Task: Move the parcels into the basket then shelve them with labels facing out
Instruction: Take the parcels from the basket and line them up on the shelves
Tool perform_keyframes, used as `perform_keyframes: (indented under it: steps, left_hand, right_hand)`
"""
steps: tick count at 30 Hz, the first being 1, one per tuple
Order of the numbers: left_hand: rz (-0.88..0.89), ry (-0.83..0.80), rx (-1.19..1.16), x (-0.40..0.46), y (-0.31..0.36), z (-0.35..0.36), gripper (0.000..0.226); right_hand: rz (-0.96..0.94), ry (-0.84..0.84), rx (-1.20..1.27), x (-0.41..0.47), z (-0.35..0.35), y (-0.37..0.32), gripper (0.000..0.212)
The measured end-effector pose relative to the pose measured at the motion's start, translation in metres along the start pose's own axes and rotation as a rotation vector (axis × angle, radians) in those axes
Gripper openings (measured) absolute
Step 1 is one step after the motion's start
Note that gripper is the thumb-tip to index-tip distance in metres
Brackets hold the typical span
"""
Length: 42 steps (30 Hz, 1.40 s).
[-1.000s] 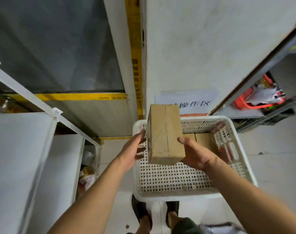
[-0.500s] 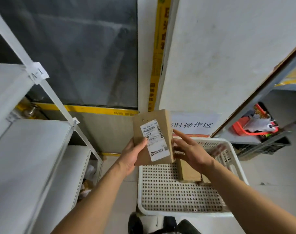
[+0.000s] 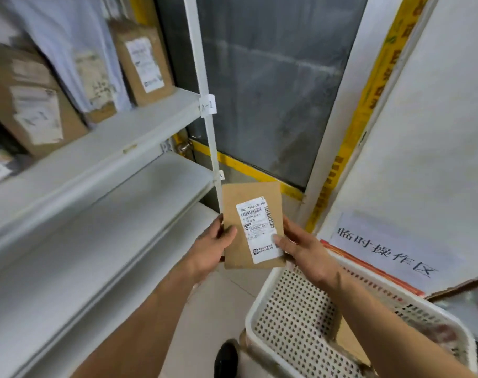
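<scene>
Beside shelf (image 3: 101,170), parcel (image 3: 253,227) upright, label facing camera, both hands' fingers pinching edges

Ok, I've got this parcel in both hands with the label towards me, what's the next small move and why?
Probably carry the parcel left and stand it on a white shelf, label kept facing you. Left hand and right hand grip its side edges, and the shelved boxes already show their labels outward.

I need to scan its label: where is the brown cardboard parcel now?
Centre of the head view: brown cardboard parcel held upright between left hand and right hand, above the white basket.
</scene>
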<state>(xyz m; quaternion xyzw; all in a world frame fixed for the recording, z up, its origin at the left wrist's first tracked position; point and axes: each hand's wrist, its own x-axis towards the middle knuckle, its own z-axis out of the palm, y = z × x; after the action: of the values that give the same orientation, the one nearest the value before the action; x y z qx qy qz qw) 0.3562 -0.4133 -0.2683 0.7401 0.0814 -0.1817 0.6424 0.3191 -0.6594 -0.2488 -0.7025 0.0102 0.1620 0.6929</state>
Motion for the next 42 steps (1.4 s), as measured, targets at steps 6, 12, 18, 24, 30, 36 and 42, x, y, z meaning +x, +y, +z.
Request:
perform_keyframes:
  steps: [6, 12, 18, 24, 30, 36, 42]
  left_hand:
    - [0.128, 0.472, 0.212, -0.080, 0.008, -0.057, 0.044]
    - [0.214, 0.679, 0.093, -0.162, 0.005, -0.140, 0.032]
    - [0.280, 0.831, -0.020, -0.239, -0.008, -0.233, 0.054]
    - [0.375, 0.981, -0.039, -0.318, -0.010, -0.304, 0.038]
    - [0.382, 1.178, -0.053, -0.380, -0.033, -0.359, 0.042]
    - [0.398, 1.405, -0.044, -0.435, -0.055, -0.397, 0.038]
    - [0.364, 1.566, -0.125, -0.492, -0.072, -0.426, 0.043]
  right_hand:
    - [-0.069, -0.124, -0.142, 0.015, 0.078, -0.030, 0.059]
    - [-0.186, -0.367, -0.228, 0.018, 0.182, -0.070, 0.062]
    - [-0.331, -0.544, -0.277, 0.014, 0.296, -0.120, 0.061]
    - [-0.442, -0.669, -0.286, 0.002, 0.405, -0.140, 0.056]
    - [-0.474, -0.789, -0.260, -0.010, 0.506, -0.137, 0.058]
    - [-0.531, -0.944, -0.257, -0.020, 0.596, -0.136, 0.051]
    - [-0.685, -1.053, -0.327, -0.043, 0.682, -0.140, 0.038]
